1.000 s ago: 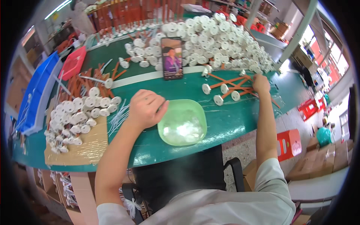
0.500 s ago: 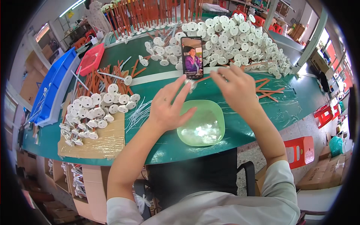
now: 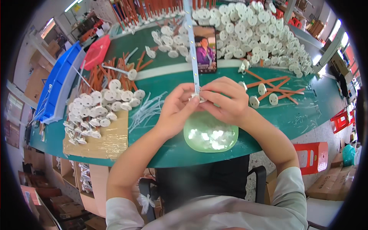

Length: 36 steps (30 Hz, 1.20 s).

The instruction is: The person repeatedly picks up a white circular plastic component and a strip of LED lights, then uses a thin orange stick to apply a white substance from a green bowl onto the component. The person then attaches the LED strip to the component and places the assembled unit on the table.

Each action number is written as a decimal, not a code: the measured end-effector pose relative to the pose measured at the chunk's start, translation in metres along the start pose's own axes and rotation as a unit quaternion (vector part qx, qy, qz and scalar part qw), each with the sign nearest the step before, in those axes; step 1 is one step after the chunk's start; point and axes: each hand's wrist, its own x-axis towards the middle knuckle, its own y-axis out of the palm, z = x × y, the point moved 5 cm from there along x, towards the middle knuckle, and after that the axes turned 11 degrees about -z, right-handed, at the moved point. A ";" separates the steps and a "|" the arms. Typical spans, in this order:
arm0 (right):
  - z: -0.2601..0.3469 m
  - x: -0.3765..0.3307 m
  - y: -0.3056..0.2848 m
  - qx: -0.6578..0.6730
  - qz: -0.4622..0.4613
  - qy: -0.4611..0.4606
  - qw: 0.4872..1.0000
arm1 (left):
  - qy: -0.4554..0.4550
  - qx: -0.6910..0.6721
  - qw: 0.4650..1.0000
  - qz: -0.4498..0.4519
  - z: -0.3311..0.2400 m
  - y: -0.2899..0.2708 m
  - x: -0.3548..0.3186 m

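My left hand and my right hand meet above the far rim of a light green bowl. Between them rises a narrow white LED strip with small yellow dots, standing nearly upright. At its lower end a small white round piece is pinched by both hands, partly hidden by the fingers. My left thumb presses on it from the near side; the right fingertips grip it from the other. Inside the bowl lie shiny, clear-looking small bits, too small to name.
Behind the strip a phone stands upright. White disc-ended pieces heap up at the back right, with more on cardboard at the left. Brown strips lie right; thin white wires lie left. Blue and red trays sit far left.
My hands, apart before, have come together over the bowl. The LED strip now stands upright between them, its lower end held. The view has shifted slightly.
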 end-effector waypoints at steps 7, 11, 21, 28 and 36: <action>0.015 -0.002 -0.007 0.023 -0.035 -0.036 0.998 | -0.061 -0.035 0.994 0.085 -0.004 -0.003 -0.006; 0.023 -0.003 -0.007 0.018 -0.039 -0.027 0.999 | -0.038 -0.008 0.994 0.099 -0.008 -0.005 -0.005; 0.022 -0.004 -0.003 -0.009 -0.001 -0.033 0.999 | -0.027 0.020 0.997 0.069 -0.011 -0.017 0.004; 0.022 -0.006 -0.004 -0.004 0.012 -0.014 1.000 | -0.005 0.083 0.994 0.076 -0.016 -0.015 0.001; -0.010 -0.017 -0.001 -0.008 0.185 0.246 0.951 | 0.033 0.092 0.995 0.008 -0.015 -0.024 0.010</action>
